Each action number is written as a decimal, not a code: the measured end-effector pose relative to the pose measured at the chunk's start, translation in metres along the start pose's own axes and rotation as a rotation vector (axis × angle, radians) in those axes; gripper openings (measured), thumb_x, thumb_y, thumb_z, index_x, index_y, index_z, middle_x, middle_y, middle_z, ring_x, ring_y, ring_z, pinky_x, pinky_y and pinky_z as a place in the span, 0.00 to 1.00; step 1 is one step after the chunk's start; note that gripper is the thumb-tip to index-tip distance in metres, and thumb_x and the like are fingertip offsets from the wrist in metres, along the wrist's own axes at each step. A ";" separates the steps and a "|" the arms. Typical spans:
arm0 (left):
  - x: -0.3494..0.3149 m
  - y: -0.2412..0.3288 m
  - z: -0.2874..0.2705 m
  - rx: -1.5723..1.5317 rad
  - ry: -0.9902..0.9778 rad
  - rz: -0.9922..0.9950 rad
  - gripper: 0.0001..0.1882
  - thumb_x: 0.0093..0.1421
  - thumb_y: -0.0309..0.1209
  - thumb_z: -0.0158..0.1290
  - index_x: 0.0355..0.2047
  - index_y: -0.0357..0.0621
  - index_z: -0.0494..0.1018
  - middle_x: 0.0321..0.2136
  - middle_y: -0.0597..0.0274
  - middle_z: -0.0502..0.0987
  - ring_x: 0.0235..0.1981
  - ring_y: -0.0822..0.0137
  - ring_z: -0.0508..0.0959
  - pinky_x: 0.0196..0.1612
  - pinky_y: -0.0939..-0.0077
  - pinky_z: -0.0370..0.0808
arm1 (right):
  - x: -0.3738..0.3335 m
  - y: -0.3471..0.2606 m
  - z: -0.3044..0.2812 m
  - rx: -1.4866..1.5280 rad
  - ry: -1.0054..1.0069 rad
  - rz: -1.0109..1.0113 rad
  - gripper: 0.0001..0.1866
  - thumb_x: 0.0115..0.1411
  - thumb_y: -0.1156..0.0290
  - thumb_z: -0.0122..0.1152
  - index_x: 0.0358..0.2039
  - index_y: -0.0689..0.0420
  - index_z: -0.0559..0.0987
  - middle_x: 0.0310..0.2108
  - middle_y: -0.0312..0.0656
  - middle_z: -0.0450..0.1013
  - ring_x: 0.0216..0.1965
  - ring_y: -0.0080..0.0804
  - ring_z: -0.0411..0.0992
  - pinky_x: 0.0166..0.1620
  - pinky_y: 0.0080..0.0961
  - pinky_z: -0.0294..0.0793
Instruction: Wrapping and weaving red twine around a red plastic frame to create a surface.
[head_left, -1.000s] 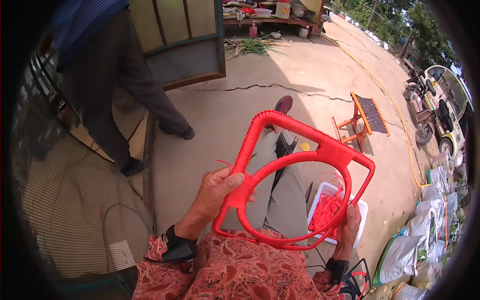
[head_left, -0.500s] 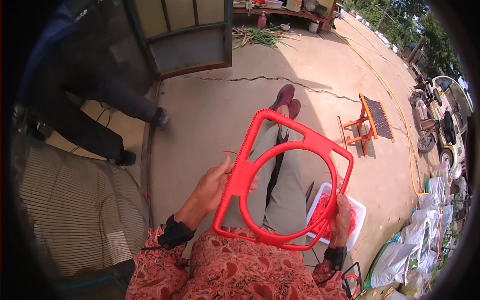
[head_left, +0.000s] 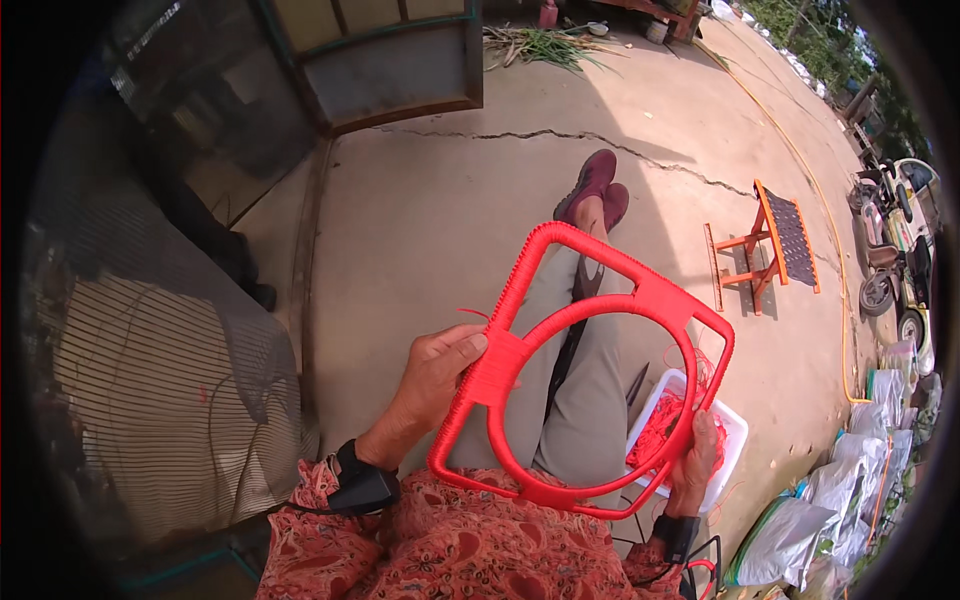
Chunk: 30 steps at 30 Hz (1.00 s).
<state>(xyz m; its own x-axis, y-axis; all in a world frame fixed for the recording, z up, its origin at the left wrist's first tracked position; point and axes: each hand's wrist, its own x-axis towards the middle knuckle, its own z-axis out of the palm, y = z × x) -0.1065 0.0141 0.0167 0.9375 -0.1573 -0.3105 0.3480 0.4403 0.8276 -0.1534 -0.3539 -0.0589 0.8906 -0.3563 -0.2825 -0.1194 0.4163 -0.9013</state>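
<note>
Over my lap I hold a red cord-wrapped frame [head_left: 497,370], a rounded rectangle with a large ring joined inside it. My left hand [head_left: 432,375] is closed on its left side, thumb on the wide wrapped band; some fingers are hidden behind it. A short loose red cord end [head_left: 474,313] sticks out above that thumb. My right hand [head_left: 700,455] grips the lower right side, where ring and outer bar meet. Beyond that hand stands a white plastic basin [head_left: 738,440] filled with tangled red cord [head_left: 655,425].
An orange folding stool [head_left: 765,240] with a dark woven seat stands ahead to the right. Silvery bags [head_left: 800,530] and parked vehicles [head_left: 890,260] line the right. Left are an open door [head_left: 400,80], a ribbed panel [head_left: 170,390] and a person's dark-trousered leg [head_left: 190,210].
The person at the left has stepped farther into the doorway. My view has shifted a little, and the frame is held in nearly the same pose. My left thumb lies flatter along the band.
</note>
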 end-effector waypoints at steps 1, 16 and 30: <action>-0.005 0.001 -0.002 0.014 0.028 0.013 0.19 0.67 0.33 0.45 0.48 0.24 0.68 0.39 0.47 0.78 0.38 0.59 0.81 0.45 0.60 0.81 | -0.001 -0.001 -0.002 -0.016 -0.018 -0.007 0.12 0.66 0.62 0.55 0.41 0.57 0.73 0.30 0.33 0.73 0.27 0.18 0.71 0.31 0.15 0.73; -0.011 -0.017 0.011 0.093 0.215 0.084 0.15 0.66 0.33 0.45 0.42 0.31 0.74 0.30 0.60 0.79 0.30 0.74 0.78 0.37 0.80 0.76 | -0.022 -0.032 0.002 -0.991 -0.135 -0.618 0.15 0.62 0.76 0.50 0.47 0.68 0.75 0.44 0.60 0.74 0.45 0.58 0.73 0.46 0.43 0.75; -0.013 -0.014 0.012 -0.014 0.152 0.041 0.18 0.67 0.37 0.48 0.42 0.28 0.73 0.32 0.54 0.79 0.31 0.64 0.82 0.37 0.72 0.80 | -0.018 -0.021 -0.007 -0.587 0.215 -0.230 0.19 0.58 0.57 0.62 0.41 0.60 0.81 0.34 0.49 0.77 0.33 0.40 0.74 0.37 0.35 0.74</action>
<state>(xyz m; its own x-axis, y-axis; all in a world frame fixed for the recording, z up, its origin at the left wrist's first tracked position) -0.1236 -0.0004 0.0144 0.9388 -0.0043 -0.3446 0.3085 0.4560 0.8348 -0.1699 -0.3618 -0.0376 0.8220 -0.5656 -0.0656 -0.2097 -0.1936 -0.9584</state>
